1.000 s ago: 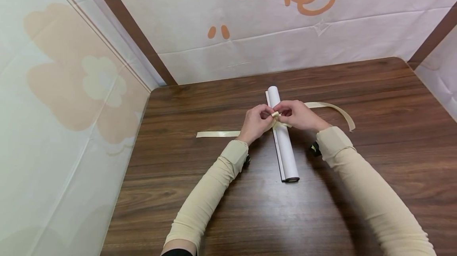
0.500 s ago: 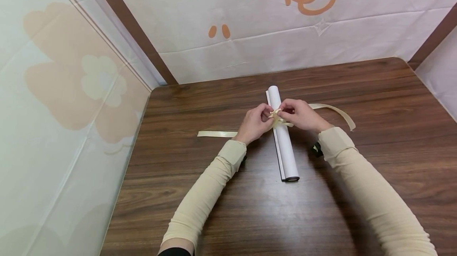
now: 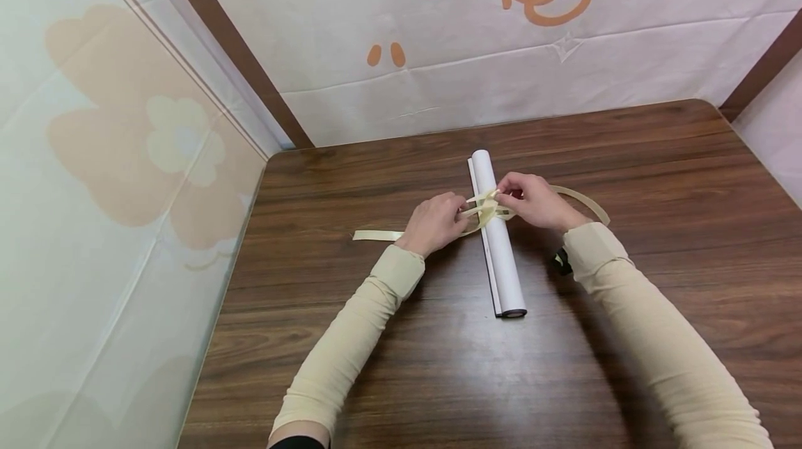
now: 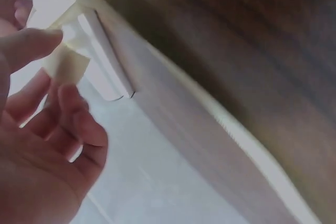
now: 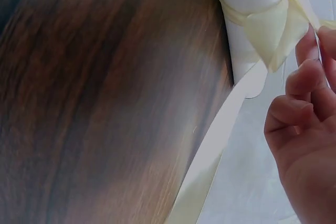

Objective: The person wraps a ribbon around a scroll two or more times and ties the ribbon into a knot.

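A rolled white sheet (image 3: 504,264) lies lengthwise on the table, with a cream ribbon (image 3: 487,212) wrapped and knotted around its middle. On the left of the roll, my left hand (image 3: 432,225) pinches a part of the ribbon; the left wrist view shows a folded piece of ribbon (image 4: 68,66) between thumb and fingers. My right hand (image 3: 535,202) pinches another part just right of the knot. In the right wrist view the knotted ribbon (image 5: 268,30) sits over the roll, and its fingertips are partly cut off by the frame edge.
One loose ribbon tail (image 3: 377,234) stretches left across the brown wooden table (image 3: 438,372), and another tail (image 3: 585,200) curves to the right. White printed cloth (image 3: 438,101) hangs behind the table and on its left side.
My left hand has drawn left and away from the roll, pulling ribbon taut from the knot. My right hand has shifted slightly right. Both ribbon tails on the table look shorter.
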`<state>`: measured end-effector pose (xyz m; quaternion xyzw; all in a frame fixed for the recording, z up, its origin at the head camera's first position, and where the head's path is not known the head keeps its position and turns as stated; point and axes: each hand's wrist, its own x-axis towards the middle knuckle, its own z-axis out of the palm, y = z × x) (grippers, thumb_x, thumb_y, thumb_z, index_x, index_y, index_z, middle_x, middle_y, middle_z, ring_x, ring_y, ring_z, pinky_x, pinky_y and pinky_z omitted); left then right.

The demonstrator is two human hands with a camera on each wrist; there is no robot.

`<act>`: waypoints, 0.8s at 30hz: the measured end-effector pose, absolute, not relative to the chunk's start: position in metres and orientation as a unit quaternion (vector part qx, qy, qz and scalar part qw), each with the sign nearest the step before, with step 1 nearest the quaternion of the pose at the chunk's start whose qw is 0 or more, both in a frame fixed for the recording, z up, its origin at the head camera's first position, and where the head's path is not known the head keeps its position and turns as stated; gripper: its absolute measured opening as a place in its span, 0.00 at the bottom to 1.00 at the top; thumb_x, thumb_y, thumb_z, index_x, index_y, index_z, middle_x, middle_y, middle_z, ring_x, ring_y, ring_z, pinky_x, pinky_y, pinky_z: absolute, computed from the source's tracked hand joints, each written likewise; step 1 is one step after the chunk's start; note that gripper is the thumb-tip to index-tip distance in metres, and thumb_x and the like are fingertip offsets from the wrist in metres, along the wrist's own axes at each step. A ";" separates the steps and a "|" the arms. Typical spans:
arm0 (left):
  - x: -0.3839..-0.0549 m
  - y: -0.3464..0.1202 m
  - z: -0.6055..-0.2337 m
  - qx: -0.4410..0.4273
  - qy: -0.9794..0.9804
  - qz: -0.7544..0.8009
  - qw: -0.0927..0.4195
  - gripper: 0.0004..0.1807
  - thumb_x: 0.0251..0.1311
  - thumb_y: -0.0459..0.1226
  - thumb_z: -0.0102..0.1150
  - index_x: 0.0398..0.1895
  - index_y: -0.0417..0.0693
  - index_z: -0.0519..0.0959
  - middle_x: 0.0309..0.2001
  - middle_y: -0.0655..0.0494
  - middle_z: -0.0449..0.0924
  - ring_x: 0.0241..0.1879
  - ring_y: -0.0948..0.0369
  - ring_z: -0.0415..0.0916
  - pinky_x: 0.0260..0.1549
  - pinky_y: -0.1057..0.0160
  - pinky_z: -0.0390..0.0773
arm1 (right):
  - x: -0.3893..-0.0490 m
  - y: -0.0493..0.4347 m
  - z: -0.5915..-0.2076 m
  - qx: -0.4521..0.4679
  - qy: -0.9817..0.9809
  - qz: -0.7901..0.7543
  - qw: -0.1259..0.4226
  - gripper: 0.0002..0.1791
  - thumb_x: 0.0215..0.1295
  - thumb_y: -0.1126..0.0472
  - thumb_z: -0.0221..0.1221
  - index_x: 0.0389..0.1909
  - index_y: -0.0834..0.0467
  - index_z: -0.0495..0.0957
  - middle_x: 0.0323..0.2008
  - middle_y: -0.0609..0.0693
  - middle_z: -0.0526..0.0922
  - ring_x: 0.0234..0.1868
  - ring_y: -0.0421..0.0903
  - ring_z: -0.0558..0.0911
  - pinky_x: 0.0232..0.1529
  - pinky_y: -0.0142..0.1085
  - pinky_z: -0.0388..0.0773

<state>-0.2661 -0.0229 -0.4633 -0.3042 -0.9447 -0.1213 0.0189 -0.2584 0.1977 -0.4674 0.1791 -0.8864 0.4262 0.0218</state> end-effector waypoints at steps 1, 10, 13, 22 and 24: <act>-0.265 -0.024 -0.462 -0.307 -0.946 -0.104 0.020 0.06 0.60 0.40 0.59 0.36 0.51 0.83 0.30 0.59 0.77 0.28 0.61 0.74 0.28 0.60 0.75 | -0.258 0.198 -0.468 0.180 -0.886 0.426 0.024 0.04 0.66 0.63 0.58 0.35 0.61 0.77 0.29 0.53 0.81 0.29 0.44 0.73 0.29 0.29 0.68; -0.255 -0.040 -0.446 -0.313 -0.949 0.018 0.001 0.07 0.58 0.44 0.58 0.26 0.53 0.76 0.27 0.58 0.80 0.33 0.55 0.80 0.31 0.53 0.77 | -0.258 0.198 -0.473 0.189 -0.896 0.400 0.043 0.03 0.66 0.65 0.57 0.34 0.61 0.76 0.28 0.52 0.82 0.26 0.41 0.73 0.29 0.29 0.68; -0.251 -0.049 -0.439 -0.289 -0.957 0.027 -0.029 0.10 0.56 0.45 0.60 0.22 0.53 0.74 0.25 0.58 0.80 0.30 0.56 0.80 0.29 0.53 0.78 | -0.258 0.197 -0.474 0.195 -0.895 0.398 0.044 0.03 0.66 0.65 0.57 0.34 0.61 0.76 0.28 0.53 0.82 0.26 0.40 0.74 0.30 0.29 0.69; -0.236 -0.079 -0.427 -0.232 -0.964 0.066 -0.112 0.10 0.59 0.33 0.54 0.21 0.48 0.77 0.33 0.50 0.85 0.30 0.52 0.81 0.27 0.48 0.80 | -0.257 0.198 -0.474 0.196 -0.895 0.398 0.039 0.03 0.66 0.65 0.57 0.35 0.61 0.77 0.30 0.54 0.84 0.29 0.42 0.76 0.32 0.29 0.71; -0.234 -0.086 -0.425 -0.222 -0.965 0.072 -0.122 0.08 0.58 0.32 0.54 0.22 0.47 0.77 0.34 0.49 0.85 0.31 0.51 0.82 0.27 0.47 0.80 | -0.257 0.198 -0.474 0.195 -0.897 0.395 0.037 0.03 0.67 0.65 0.57 0.35 0.61 0.77 0.30 0.54 0.83 0.29 0.42 0.76 0.32 0.30 0.71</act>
